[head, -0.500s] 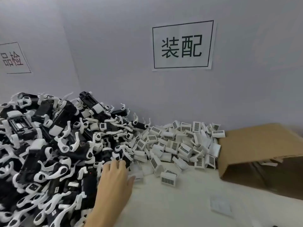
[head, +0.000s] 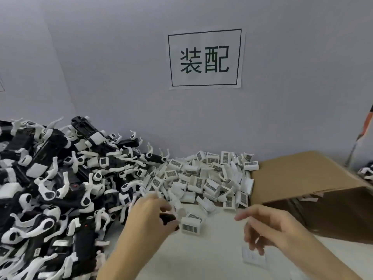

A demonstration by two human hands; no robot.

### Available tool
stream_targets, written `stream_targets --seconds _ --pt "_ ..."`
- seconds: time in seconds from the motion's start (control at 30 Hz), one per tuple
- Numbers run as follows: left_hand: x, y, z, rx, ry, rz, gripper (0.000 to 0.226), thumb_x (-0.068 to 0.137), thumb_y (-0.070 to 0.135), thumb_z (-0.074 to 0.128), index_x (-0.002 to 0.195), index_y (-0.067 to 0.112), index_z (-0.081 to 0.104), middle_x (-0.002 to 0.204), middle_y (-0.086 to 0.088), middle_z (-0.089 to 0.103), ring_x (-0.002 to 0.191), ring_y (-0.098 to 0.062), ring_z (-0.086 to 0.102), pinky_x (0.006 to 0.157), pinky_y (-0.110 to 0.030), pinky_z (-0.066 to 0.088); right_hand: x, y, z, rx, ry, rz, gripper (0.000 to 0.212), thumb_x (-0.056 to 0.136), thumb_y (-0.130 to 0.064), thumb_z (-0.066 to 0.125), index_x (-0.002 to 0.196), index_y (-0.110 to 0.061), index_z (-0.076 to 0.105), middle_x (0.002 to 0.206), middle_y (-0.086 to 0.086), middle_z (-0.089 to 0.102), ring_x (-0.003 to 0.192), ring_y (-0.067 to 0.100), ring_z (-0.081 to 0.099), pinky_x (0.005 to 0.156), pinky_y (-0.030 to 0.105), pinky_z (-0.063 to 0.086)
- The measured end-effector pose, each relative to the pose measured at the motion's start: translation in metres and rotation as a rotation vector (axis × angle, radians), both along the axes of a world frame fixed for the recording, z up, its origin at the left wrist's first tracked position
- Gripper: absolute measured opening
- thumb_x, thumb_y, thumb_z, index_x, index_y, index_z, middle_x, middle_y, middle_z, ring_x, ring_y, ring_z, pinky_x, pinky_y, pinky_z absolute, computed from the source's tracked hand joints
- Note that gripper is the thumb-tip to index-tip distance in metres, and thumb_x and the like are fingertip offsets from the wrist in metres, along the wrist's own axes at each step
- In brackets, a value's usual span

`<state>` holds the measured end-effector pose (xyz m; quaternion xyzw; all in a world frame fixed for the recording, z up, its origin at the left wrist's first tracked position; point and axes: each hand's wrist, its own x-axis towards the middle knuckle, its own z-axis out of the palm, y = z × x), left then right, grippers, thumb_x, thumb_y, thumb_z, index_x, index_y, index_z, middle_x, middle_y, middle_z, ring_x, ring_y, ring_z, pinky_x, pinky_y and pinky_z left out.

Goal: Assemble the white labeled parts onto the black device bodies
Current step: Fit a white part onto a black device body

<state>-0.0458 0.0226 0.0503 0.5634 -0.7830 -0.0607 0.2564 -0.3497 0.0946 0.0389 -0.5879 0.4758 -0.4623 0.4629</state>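
Head view: large heap of black plastic device bodies with curved white clips point(head: 60, 188) piled across the left of the pale tabletop point(head: 212, 257). Beside it, along the grey wall, a smaller heap of white barcode-labeled plastic parts point(head: 203, 178), spilling toward the open brown cardboard box point(head: 306, 178) lying on its side at right. 1 white labeled part point(head: 191, 225) lying apart at the near edge of that heap, just beside the left hand point(head: 151, 221). Left hand's fingers curled around a small dark piece point(head: 168, 218), blurred; what it is cannot be told. Right hand point(head: 270, 229) hovering above the table, fingers spread, loosely bent, holding nothing. White paper sign with 2 black characters point(head: 204, 58) on the wall above.
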Motion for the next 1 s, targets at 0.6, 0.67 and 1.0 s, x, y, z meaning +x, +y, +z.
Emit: stream_targets --seconds 0.6,0.67,1.0 --pt "-0.119 -0.039 -0.097 0.887 1.785 -0.395 0.046 0.096 0.026 0.075 0.133 -0.001 0.073 0.138 -0.025 0.069 0.111 -0.027 0.075 0.09 -0.032 0.063 0.019 -0.026 -0.075 -0.486 0.495 -0.523 0.048 0.08 -0.018 0.09 0.119 -0.033 0.065 0.121 -0.018 0.059 0.114 0.009 0.061 0.095 0.02 0.05" --pt "-0.12 -0.046 -0.106 0.783 1.659 -0.369 0.049 0.096 0.035 0.074 0.14 0.011 0.071 0.124 -0.019 0.07 0.091 -0.026 0.071 0.082 -0.036 0.063 0.014 -0.027 -0.076 -0.522 0.454 -0.541 0.048 0.083 -0.015 0.088 0.122 -0.035 0.067 0.122 -0.017 0.055 0.115 0.006 0.061 0.091 0.01 0.046" --pt "-0.105 -0.04 -0.103 0.485 1.081 -0.598 0.06 0.093 0.045 0.082 0.148 0.037 0.06 0.131 -0.003 0.069 0.097 -0.028 0.069 0.065 -0.033 0.053 0.004 -0.024 -0.076 -0.443 0.185 -0.499 0.052 0.087 -0.047 0.081 0.135 -0.041 0.062 0.13 -0.011 0.063 0.125 0.013 0.061 0.102 0.023 0.05"
